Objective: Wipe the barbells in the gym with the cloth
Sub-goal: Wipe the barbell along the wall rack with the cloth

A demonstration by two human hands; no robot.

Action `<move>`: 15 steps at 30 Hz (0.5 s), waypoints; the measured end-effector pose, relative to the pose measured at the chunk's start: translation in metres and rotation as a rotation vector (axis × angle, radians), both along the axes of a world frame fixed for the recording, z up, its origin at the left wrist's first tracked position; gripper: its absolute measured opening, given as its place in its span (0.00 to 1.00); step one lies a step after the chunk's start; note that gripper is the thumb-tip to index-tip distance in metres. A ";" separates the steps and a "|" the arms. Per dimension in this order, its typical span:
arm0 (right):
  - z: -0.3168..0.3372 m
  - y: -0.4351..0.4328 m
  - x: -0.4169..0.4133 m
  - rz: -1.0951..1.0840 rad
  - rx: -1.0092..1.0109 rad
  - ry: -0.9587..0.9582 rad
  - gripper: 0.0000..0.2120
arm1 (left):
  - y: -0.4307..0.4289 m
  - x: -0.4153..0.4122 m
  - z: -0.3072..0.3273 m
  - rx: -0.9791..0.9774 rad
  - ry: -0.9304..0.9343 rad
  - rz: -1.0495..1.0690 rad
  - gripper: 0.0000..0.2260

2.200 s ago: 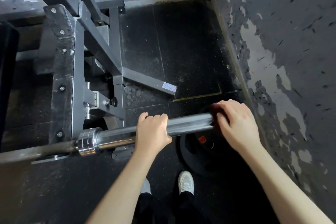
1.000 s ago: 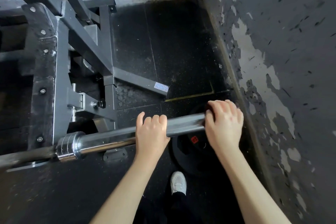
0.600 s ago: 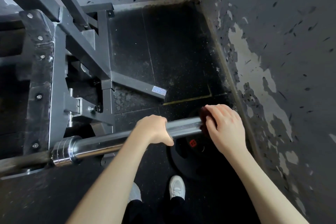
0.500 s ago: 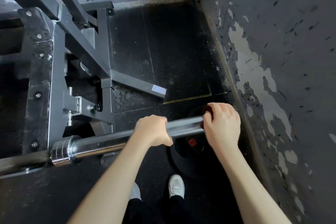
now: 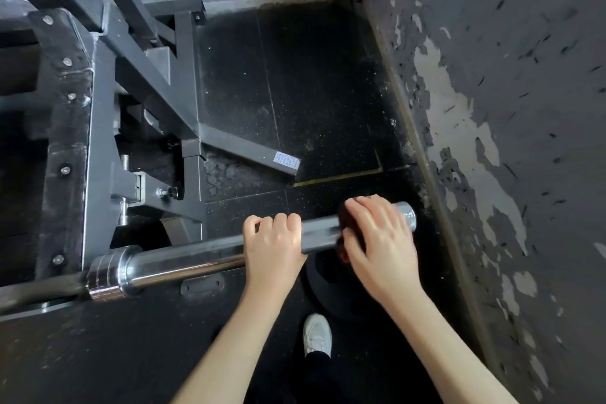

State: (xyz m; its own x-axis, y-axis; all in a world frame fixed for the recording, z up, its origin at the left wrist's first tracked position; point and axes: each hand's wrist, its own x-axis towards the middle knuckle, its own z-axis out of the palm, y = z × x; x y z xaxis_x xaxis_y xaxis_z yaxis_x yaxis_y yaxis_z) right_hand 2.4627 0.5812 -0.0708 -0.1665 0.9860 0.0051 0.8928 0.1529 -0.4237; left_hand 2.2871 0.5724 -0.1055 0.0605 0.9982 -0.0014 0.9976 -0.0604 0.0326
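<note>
Fingers [image 5: 282,222] of the left hand [image 5: 273,244] curl over the bar [image 5: 196,261] mid-sleeve and grip it. The right hand [image 5: 380,239], nearer the bar's free end, wraps round the cloth [image 5: 343,220], a dark wad pressed on the chrome, with the bar's tip showing past the knuckles. From where I stand the risks look plain: the bar seems to rest on the rack [image 5: 98,141], so a hard push could roll or shift it; the cloth could slide off the tip and drop to the plate [image 5: 323,285] below the bar; knuckles could scrape the wall [image 5: 492,141] just beyond the bar
</note>
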 end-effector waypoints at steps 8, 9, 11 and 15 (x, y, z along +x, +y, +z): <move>-0.003 0.021 -0.008 -0.153 -0.004 -0.026 0.14 | -0.004 0.003 -0.004 0.031 0.053 0.028 0.21; -0.004 0.009 -0.015 -0.059 -0.011 0.003 0.17 | -0.003 0.002 -0.003 0.015 0.043 0.022 0.21; -0.002 -0.004 -0.006 0.116 -0.052 0.012 0.23 | -0.001 0.003 0.005 -0.055 0.024 -0.020 0.21; -0.002 0.017 0.022 -0.030 -0.080 -0.037 0.22 | 0.031 -0.017 0.038 -0.579 -0.238 -0.082 0.18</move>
